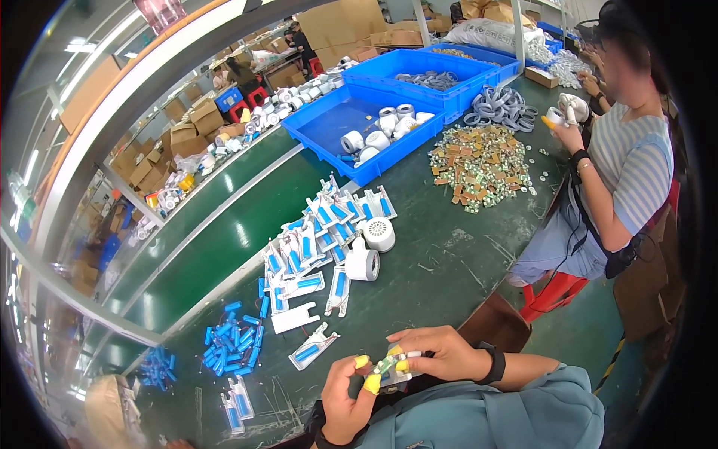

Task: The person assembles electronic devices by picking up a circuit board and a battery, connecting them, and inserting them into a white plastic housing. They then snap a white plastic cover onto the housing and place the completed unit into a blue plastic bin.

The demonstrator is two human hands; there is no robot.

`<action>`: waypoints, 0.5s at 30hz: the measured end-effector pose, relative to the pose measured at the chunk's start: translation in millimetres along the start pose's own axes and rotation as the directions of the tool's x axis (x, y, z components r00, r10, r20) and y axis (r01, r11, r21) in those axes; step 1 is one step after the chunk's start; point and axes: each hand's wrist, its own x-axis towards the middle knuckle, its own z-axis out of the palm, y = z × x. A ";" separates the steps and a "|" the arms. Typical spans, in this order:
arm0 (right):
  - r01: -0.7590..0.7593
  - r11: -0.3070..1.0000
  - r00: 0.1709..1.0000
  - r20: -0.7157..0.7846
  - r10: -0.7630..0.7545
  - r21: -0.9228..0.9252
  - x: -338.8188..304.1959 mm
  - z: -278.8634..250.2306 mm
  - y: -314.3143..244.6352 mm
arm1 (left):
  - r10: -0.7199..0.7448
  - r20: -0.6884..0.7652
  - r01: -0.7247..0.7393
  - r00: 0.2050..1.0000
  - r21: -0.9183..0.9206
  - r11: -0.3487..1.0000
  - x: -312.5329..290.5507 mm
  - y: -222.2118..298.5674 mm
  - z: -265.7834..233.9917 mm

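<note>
Left hand [345, 391] and right hand [446, 355] are pinching a small green-and-white circuit board [385, 365] between yellow-covered fingertips [372, 385], by the near edge of the scuffed dark green tabletop [426, 288], apparently aligning or joining parts, next move likely calling for a steady two-handed pinch.

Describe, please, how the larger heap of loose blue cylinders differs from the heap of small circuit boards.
The blue cylinder heap holds rounded sticks, while the circuit board heap holds small flat pieces in green and tan. The cylinder heap lies at the near left; the board heap lies farther out. The board heap also spreads wider than the cylinder heap. Both lie loose on the green table.
</note>
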 end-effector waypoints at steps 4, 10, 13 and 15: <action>-0.085 0.995 0.994 -0.057 0.088 0.058 -2.5 -10.4 -0.4 | -0.048 0.041 0.047 0.998 0.017 0.999 -3.4 -4.8 0.7; -0.105 0.994 0.993 0.048 0.106 -0.008 -2.9 -2.2 -11.5 | -0.032 0.063 0.029 0.998 0.034 0.999 -0.3 11.0 1.5; -0.118 0.993 0.988 0.107 0.115 0.023 -1.1 5.7 -16.9 | -0.045 0.206 0.022 0.978 0.111 0.994 1.3 26.2 -5.1; -0.153 0.986 0.976 0.167 0.139 0.069 0.8 6.5 -17.1 | -0.065 0.227 0.047 0.972 0.087 0.995 3.0 31.1 -13.6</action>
